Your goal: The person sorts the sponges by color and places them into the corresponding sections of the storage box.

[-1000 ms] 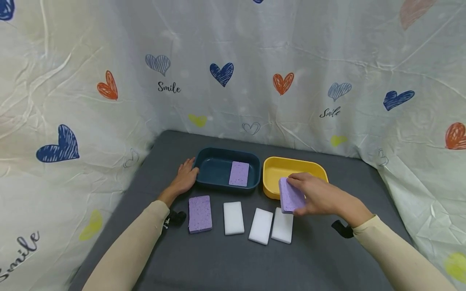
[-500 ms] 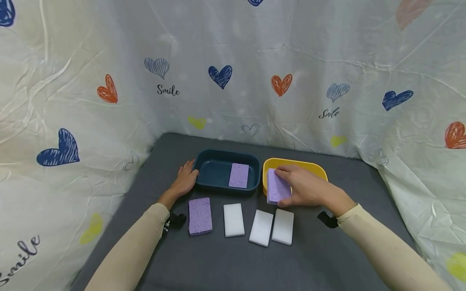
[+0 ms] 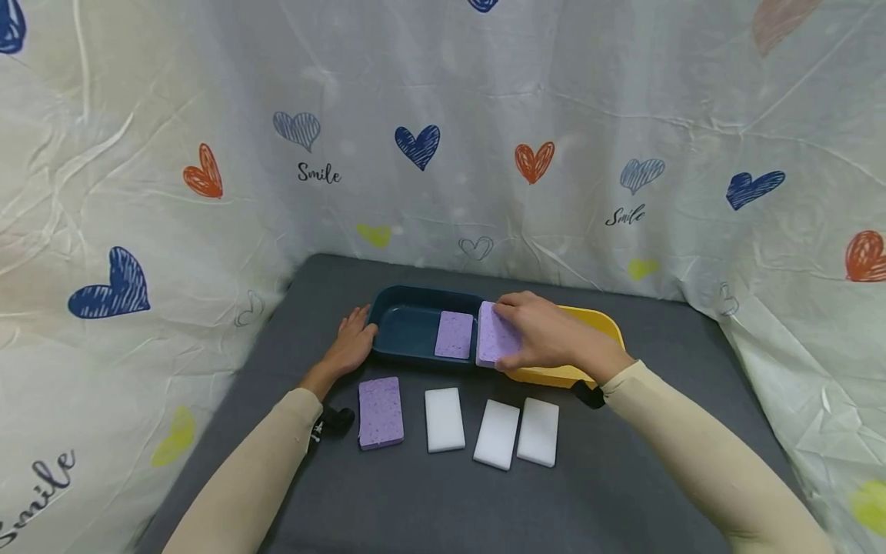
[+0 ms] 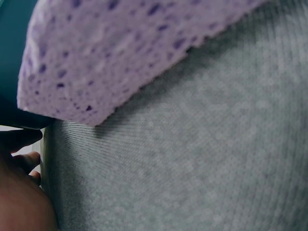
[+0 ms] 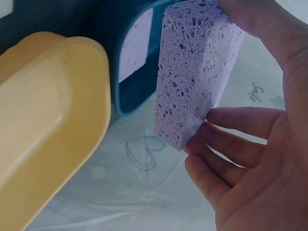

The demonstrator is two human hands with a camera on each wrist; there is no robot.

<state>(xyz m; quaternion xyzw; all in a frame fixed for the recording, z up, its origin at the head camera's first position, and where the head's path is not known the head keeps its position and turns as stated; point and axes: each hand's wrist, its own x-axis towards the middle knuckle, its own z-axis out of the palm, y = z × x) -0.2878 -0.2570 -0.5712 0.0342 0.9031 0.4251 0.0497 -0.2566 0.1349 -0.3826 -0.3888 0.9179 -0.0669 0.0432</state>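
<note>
My right hand point(image 3: 543, 332) grips a purple sponge point(image 3: 497, 335) by its edges, over the gap between the two bins. In the right wrist view, thumb and fingers pinch this porous sponge point(image 5: 180, 72) at opposite ends. My left hand point(image 3: 350, 343) rests at the left end of the dark blue bin point(image 3: 408, 355), fingers extended against its rim. Inside that bin, toward its right side, lies another purple sponge point(image 3: 454, 335). A third purple sponge point(image 3: 381, 412) lies on the table near the left wrist and fills the top of the left wrist view.
The yellow bin point(image 3: 554, 375) stands right of the blue one, partly hidden by my right hand. Three white sponge blocks, a left one point(image 3: 444, 419), a middle one point(image 3: 496, 434) and a right one point(image 3: 537, 432), lie in front on the grey table point(image 3: 443, 504). A printed curtain point(image 3: 471, 92) hangs behind.
My right hand has carried its purple sponge leftward, from the yellow bin's front edge to the blue bin's right end. The left hand has stayed in place.
</note>
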